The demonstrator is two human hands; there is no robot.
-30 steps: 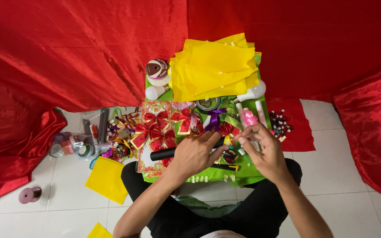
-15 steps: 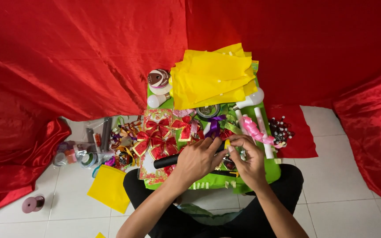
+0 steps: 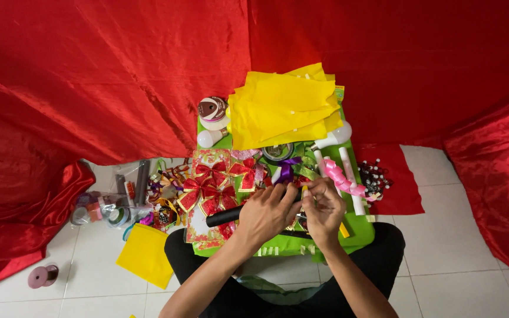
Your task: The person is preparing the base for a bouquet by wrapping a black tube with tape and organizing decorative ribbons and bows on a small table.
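Left hand (image 3: 264, 213): gripping a black tube (image 3: 224, 217), fingers wrapping around its right end, just right of the red bows (image 3: 213, 187).
Right hand (image 3: 323, 211): fingers pinching a small yellow strip (image 3: 305, 192) upright, touching the left hand.
Tube: lying tilted over the green surface (image 3: 357, 232), right of the bows.
Yellow sheets (image 3: 281, 106): lying beyond the bows.
Pink ribbon (image 3: 340, 178): curling well right of the bows.

The green tray (image 3: 357, 232) is crowded: yellow sheets (image 3: 284, 106) cover its far end, red bows (image 3: 216, 191) its left part, a pink ribbon (image 3: 343, 179) and white sticks (image 3: 349, 171) its right. Bare tiles lie open right of the tray; left of it spools (image 3: 110, 215) and a yellow sheet (image 3: 145, 254) block the floor.
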